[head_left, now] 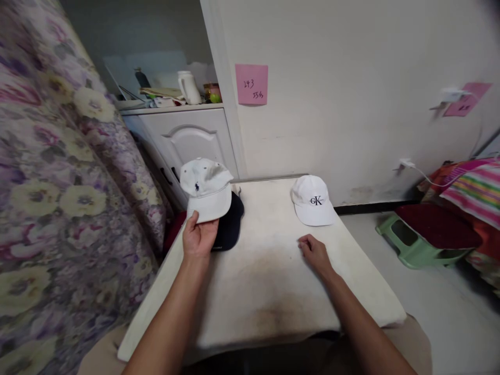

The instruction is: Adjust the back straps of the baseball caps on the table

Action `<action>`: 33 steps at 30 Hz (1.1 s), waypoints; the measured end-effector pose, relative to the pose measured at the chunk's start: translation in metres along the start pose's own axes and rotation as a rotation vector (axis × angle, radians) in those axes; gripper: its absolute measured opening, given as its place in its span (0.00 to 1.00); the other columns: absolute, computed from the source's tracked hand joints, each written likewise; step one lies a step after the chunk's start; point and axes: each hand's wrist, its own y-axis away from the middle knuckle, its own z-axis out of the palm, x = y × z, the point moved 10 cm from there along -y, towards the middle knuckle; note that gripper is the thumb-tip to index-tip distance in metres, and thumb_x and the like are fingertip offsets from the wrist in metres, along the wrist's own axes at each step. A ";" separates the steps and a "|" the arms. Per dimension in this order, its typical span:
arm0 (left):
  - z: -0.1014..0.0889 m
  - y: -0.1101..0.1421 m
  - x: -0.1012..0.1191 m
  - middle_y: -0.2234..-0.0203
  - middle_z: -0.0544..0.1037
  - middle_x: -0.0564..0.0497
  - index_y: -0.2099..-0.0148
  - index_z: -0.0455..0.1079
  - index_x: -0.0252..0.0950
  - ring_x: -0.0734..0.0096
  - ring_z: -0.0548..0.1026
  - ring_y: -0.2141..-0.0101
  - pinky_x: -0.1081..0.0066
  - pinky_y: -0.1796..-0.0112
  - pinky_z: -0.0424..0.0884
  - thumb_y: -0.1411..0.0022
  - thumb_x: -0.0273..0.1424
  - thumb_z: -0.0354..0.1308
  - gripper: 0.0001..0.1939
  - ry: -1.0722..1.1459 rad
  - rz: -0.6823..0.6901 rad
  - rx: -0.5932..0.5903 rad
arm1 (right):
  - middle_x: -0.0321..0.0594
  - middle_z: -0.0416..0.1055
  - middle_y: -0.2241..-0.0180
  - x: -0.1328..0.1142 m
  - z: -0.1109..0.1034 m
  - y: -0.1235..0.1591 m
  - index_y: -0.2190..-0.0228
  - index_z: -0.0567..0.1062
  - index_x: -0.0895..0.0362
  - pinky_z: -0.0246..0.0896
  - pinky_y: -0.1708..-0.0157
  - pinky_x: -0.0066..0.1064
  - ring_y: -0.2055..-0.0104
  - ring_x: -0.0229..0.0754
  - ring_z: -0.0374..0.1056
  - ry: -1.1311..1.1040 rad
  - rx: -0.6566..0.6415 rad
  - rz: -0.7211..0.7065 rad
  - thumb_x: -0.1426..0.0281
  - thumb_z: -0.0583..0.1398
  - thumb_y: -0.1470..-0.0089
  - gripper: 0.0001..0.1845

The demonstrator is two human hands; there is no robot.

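Note:
My left hand [198, 237] grips the brim of a white baseball cap [206, 179] with a small dark embroidered emblem, the thumb on top of the brim. That cap is held up above a dark navy cap [230, 224], which lies on the table and is partly covered from view. My right hand [315, 254] rests on or just over the tabletop with its fingers curled; I see nothing in it. Beyond it sits a second white cap [311, 195] with black "CK" lettering, its brim facing me, apart from my fingers.
The caps are on a small table with a stained cream cover [269, 271]. A floral curtain [70, 208] hangs close on the left. Behind stand a white cabinet [195, 135] and a wall. A green stool [425, 239] is on the floor at right.

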 end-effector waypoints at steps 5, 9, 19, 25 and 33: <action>-0.007 0.054 -0.058 0.46 0.77 0.47 0.30 0.54 0.41 0.67 0.74 0.44 0.60 0.35 0.53 0.31 0.23 0.45 0.29 0.054 -0.204 -0.032 | 0.47 0.80 0.64 -0.010 0.024 0.007 0.60 0.75 0.58 0.70 0.62 0.41 0.64 0.47 0.76 -0.268 -0.176 0.051 0.53 0.63 0.48 0.22; -0.021 0.122 -0.131 0.47 0.77 0.48 0.30 0.56 0.41 0.68 0.74 0.44 0.64 0.35 0.53 0.30 0.21 0.43 0.29 0.154 -0.490 -0.128 | 0.54 0.77 0.51 -0.031 0.044 0.018 0.50 0.73 0.59 0.67 0.49 0.45 0.51 0.50 0.75 -0.597 -0.379 0.097 0.52 0.63 0.46 0.29; -0.042 0.210 -0.211 0.51 0.81 0.46 0.33 0.61 0.36 0.64 0.74 0.45 0.62 0.37 0.58 0.34 0.17 0.50 0.29 0.145 -0.739 0.085 | 0.41 0.82 0.60 -0.035 0.023 0.016 0.54 0.75 0.55 0.71 0.49 0.43 0.53 0.49 0.77 -1.099 -0.276 0.166 0.67 0.67 0.48 0.19; -0.054 0.194 -0.188 0.59 0.84 0.42 0.54 0.79 0.29 0.58 0.80 0.53 0.60 0.42 0.66 0.30 0.30 0.50 0.16 0.139 -0.752 0.083 | 0.42 0.82 0.62 -0.026 0.020 0.020 0.56 0.76 0.55 0.70 0.48 0.46 0.53 0.52 0.77 -1.061 -0.319 0.188 0.67 0.67 0.53 0.20; -0.039 0.163 -0.162 0.54 0.82 0.40 0.46 0.74 0.30 0.52 0.77 0.49 0.55 0.43 0.66 0.32 0.37 0.55 0.19 0.004 -0.700 -0.027 | 0.46 0.82 0.64 -0.011 0.030 0.034 0.65 0.79 0.55 0.66 0.47 0.53 0.49 0.58 0.74 -0.961 -0.396 0.268 0.63 0.67 0.61 0.18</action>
